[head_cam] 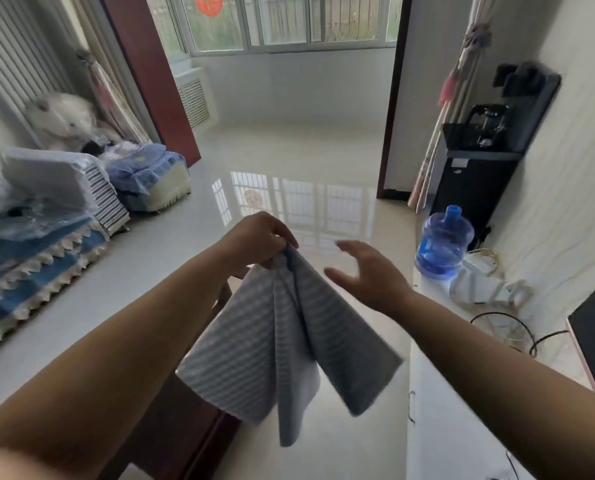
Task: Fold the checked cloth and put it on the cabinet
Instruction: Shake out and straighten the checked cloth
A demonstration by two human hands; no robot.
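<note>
Person's body as seen from head camera: two forearms and two hands in frame. Left hand (pixel 258 237) bare: no glove, ring or watch visible. Right hand (pixel 368 271) likewise bare, blurred at the fingertips. Both forearms uncovered from wrist to the frame edge; no sleeve, cuff, bracelet or strap shows. Nails too blurred to tell. No other body part visible.

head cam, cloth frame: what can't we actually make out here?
- Checked cloth: head view, motion-blurred; the check pattern reads as stripes, and bunched folds hide how many layers hang.
- Left hand: fingers curl over the cloth's top, hiding the pinched corner.
- Right hand: open, blurred, apart from the cloth.
- Cabinet: cut off by the right and bottom edges; right forearm covers part.
</note>
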